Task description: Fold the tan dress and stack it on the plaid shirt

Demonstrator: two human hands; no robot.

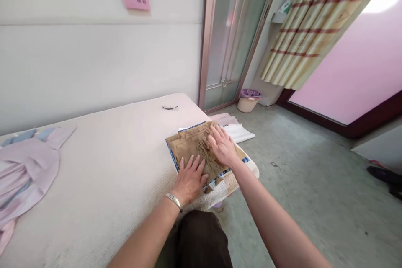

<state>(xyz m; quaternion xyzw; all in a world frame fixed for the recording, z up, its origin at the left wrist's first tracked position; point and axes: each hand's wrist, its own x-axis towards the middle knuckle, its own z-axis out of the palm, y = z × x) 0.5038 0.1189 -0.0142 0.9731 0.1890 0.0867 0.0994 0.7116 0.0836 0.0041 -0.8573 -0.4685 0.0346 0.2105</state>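
Note:
A piece of brown fabric (185, 146), with ruffles and thin cords on it, lies at the corner of the bed. Blue patterned edges show from beneath it. My left hand (190, 179) rests on its near left part, fingers spread flat. Over the far right part lies my right hand (221, 144), palm down with its fingers stretched out; it covers some of the ruffles and cords. Neither hand grips anything. A silver bracelet (173, 202) is on my left wrist.
Eyeglasses (170, 107) lie on the white bed cover (125, 146). Crumpled lilac cloth (28, 171) is at the left. Past the bed's corner are white sheets (240, 133), a lined bin (249, 100) and a glass sliding door (229, 37). Dark shoes (385, 176) stand on the floor at right.

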